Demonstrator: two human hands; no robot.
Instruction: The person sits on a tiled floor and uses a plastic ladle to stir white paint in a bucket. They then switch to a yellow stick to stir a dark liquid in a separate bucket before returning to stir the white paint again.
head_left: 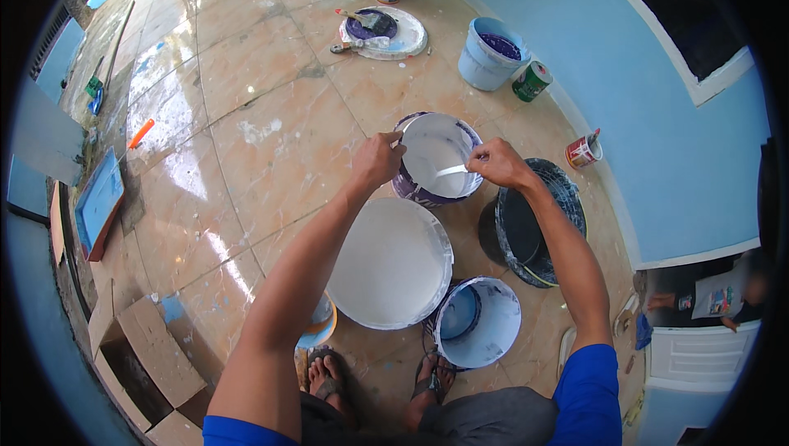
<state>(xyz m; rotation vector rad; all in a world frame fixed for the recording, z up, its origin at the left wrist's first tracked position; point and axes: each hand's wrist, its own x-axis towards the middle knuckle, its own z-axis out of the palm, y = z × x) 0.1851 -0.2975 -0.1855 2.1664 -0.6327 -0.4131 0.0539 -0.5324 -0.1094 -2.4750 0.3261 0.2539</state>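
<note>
The bucket point(408, 181) stands on the floor point(255, 109) in front of the person, purple outside and coated white inside. The left hand point(380, 158) has its grip closed on the near-left part of the rim. The right hand point(500, 163) grips a white tool point(452, 171), its free end reaching over the bucket's inside; whether it touches the paint I cannot tell.

Just below the bucket is a wide tub point(449, 259) of white paint. To its right are a black bucket point(491, 231), partly behind the right forearm, and, nearer the feet, a pale pail point(503, 320) with blue in its bottom.

Farther off, by the blue wall point(657, 175), stand a blue bucket point(481, 64) of purple paint, a green can point(532, 82) just beside it and a red can point(582, 153). A brush point(355, 16) rests on lids point(413, 35) on the floor. Well to the left are an orange tool point(141, 134), a tray point(100, 204) and an open carton point(168, 351).
</note>
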